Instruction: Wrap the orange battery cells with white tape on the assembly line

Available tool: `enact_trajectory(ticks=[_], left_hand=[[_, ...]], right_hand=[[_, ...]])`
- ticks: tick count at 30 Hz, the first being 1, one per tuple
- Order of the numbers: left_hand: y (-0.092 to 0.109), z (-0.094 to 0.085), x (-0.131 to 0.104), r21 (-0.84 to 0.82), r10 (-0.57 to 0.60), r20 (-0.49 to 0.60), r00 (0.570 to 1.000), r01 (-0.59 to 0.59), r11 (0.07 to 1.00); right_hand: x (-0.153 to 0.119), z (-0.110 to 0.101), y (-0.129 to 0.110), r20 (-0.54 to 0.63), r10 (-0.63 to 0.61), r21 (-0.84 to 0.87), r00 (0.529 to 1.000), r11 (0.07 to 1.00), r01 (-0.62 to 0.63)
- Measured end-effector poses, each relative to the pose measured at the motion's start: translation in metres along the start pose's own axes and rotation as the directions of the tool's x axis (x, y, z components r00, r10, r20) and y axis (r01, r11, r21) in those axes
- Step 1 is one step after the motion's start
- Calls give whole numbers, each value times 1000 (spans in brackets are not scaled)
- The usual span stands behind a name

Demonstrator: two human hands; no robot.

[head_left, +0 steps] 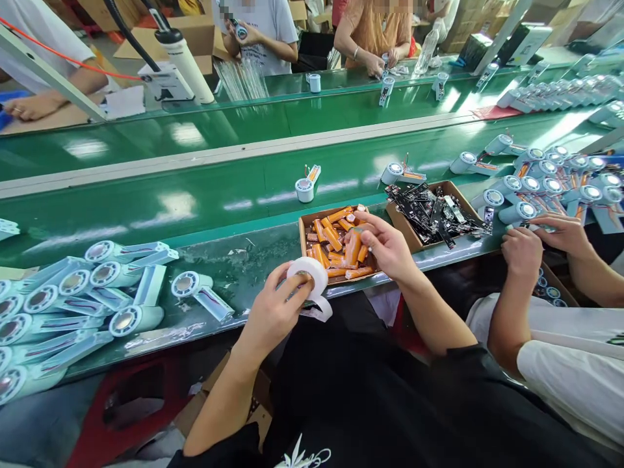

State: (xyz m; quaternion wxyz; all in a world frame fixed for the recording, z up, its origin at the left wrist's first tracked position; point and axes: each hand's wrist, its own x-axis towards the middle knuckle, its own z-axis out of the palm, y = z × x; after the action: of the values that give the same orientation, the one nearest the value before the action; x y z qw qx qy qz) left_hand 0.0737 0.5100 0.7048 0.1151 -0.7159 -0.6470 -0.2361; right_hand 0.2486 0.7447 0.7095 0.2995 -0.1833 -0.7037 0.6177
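Note:
A roll of white tape (pixel 319 276) is gripped in my left hand (pixel 275 302), and a loose end of it curls down below the roll. My right hand (pixel 390 250) is over the near right part of a cardboard box (pixel 301 237) filled with orange cylindrical batteries (pixel 331 237). Its thumb and fingers are closed on one orange battery (pixel 352 248), which looks slightly blurred. A single light-blue fan housing with a handle (pixel 192 286) lies on the bench to the left of my left hand.
Many light-blue housings (pixel 73 283) are heaped at left. A box of black circuit boards (pixel 414 244) stands right of the batteries. Beside me a co-worker's hands (pixel 524 250) work near more housings (pixel 550 185). Housings sit on the green belt (pixel 219 175); people stand across it.

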Motion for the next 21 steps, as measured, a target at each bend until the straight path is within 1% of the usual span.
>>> enact_trajectory(ticks=[1,3,4,6,7,9,13,16,18,21], left_hand=[[1,1,0,14,10,36,999,-11,1000],[2,3,-1,37,36,110,993,-41,999],[3,4,-2,44,49,140,989,-55,997],[4,4,-1,54,67,178,982,-78,995],[5,3,0,60,77,193,978,-90,994],[7,0,4,79,98,215,972,-118,990],[13,-5,12,116,180,246,952,-213,970],[16,-3,15,66,235,261,936,-260,963],[15,-1,15,30,264,260,929,-281,959],[12,-1,16,32,306,268,914,-325,945]], right_hand=[[-5,2,-4,38,40,2,999,999,-40],[-12,5,-11,95,85,-85,992,993,-77],[-14,6,-14,111,85,-163,990,984,-67],[-18,8,-18,141,53,-322,989,947,-5],[-19,8,-20,161,32,-380,986,925,32],[-20,9,-21,203,-3,-445,979,891,95],[-20,11,-18,252,-29,-495,967,855,155],[-18,13,-17,272,-44,-512,961,839,183],[-17,16,-18,323,-42,-514,946,831,212],[-16,17,-20,393,-21,-509,919,828,237]])
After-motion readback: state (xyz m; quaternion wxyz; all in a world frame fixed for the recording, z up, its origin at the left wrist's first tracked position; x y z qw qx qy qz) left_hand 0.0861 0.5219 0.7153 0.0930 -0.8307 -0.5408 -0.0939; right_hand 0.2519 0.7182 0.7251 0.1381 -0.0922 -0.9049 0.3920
